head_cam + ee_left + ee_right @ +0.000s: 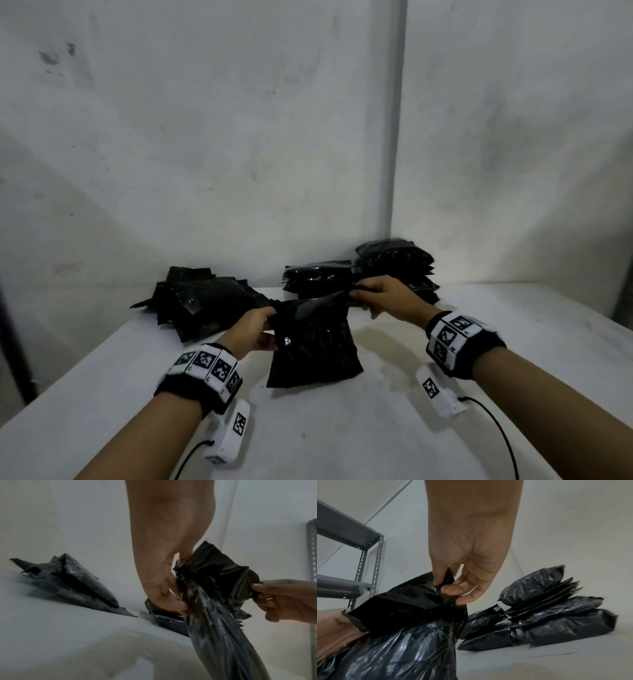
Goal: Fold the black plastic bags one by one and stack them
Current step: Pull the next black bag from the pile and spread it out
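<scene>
Black plastic made up the bag (pixel 313 346) held between both hands: the left hand (pixel 253 329) pinched one top corner, the right hand (pixel 383 296) pinched the other, and the rest hung down to the white table (pixel 342 438) below them. From the head view the grip was half hidden by knuckles; the left wrist view showed the left fingers (pixel 164 597) curled into the gathered edge, and the right wrist view showed the thumb and forefinger (pixel 452 588) nipping a fold. Only the right wrist view caught a grey metal shelf (pixel 359 536) beyond the left hand. A loose heap of bags (pixel 202 301) lay past the left hand, a neat stack (pixel 394 267) behind the right. Open tabletop stretched nearer than both wrists, its side edges well apart from either hand.
</scene>
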Demonstrator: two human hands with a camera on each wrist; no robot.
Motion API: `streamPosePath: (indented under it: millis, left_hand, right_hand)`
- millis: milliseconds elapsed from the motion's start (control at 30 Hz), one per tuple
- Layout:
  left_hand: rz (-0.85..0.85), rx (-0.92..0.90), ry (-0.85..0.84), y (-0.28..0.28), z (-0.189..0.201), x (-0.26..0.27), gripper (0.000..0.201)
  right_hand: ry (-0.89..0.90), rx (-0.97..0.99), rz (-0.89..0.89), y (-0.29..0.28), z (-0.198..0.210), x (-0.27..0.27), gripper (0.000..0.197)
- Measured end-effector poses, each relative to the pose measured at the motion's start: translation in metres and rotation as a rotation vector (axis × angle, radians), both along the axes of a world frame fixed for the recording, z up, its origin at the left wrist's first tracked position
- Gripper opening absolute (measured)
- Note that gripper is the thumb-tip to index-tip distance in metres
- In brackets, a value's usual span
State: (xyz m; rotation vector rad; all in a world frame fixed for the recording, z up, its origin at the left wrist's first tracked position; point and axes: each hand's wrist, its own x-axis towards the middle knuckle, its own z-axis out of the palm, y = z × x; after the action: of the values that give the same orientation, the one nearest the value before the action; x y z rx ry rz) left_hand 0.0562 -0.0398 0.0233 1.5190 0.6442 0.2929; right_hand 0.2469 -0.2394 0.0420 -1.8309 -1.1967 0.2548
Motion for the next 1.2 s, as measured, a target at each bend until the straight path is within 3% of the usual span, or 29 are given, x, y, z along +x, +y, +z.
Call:
streamPosePath:
  millis: [167, 300, 433, 500, 567, 667, 733, 833, 1000, 1067, 1133, 1200]
  left_hand:
    - [-0.203, 0.121, -0.003, -0.036, 0.024, 0.007, 0.024]
    - [-0.257, 0.125, -0.012, -0.056, 0.036, 0.01, 0.024]
    - [-0.408, 0.068, 0.142, -0.075, 0.038, 0.011, 0.027]
    - [-0.512, 0.002, 0.278, -0.08, 0.033, 0.01, 0.041]
    - [-0.578, -0.098, 0.353, -0.079, 0.019, 0.015, 0.069]
    - [-0.533, -0.146, 0.38, -0.078, -0.004, 0.025, 0.11]
    - [-0.478, -0.095, 0.345, -0.082, -0.014, 0.029, 0.1]
    - [-0.448, 0.023, 0.262, -0.087, -0.023, 0.035, 0.04]
    - [-0.462, 0.138, 0.358, -0.087, -0.033, 0.042, 0.042]
    - [-0.437, 0.277, 0.399, -0.09, -0.034, 0.042, 0.061]
    - [-0.435, 0.551, 0.466, -0.094, -0.035, 0.04, 0.11]
    - [-0.577, 0.672, 0.599, -0.105, -0.033, 0.037, 0.145]
  right_hand:
    - [-0.118, 0.16, -0.142, -0.046, 0.016, 0.003, 0.04]
    - [0.098, 0.248, -0.12, -0.068, 0.028, -0.002, 0.021]
    - [0.122, 0.196, -0.243, -0.081, 0.027, -0.001, 0.028]
    - [0.114, 0.111, -0.313, -0.085, 0.02, 0.004, 0.035]
    - [0.176, 0.02, -0.352, -0.089, 0.008, 0.006, 0.03]
    - [0.28, -0.052, -0.36, -0.092, -0.015, 0.007, 0.027]
    - [0.31, -0.065, -0.381, -0.093, -0.029, 0.011, 0.029]
    - [0.359, -0.065, -0.379, -0.094, -0.041, 0.017, 0.035]
    - [0.429, -0.089, -0.285, -0.097, -0.044, 0.02, 0.04]
    - [0.413, -0.119, -0.265, -0.098, -0.048, 0.022, 0.03]
    - [0.398, -0.136, -0.261, -0.098, -0.053, 0.026, 0.024]
    - [0.387, -0.154, -0.261, -0.097, -0.056, 0.028, 0.029]
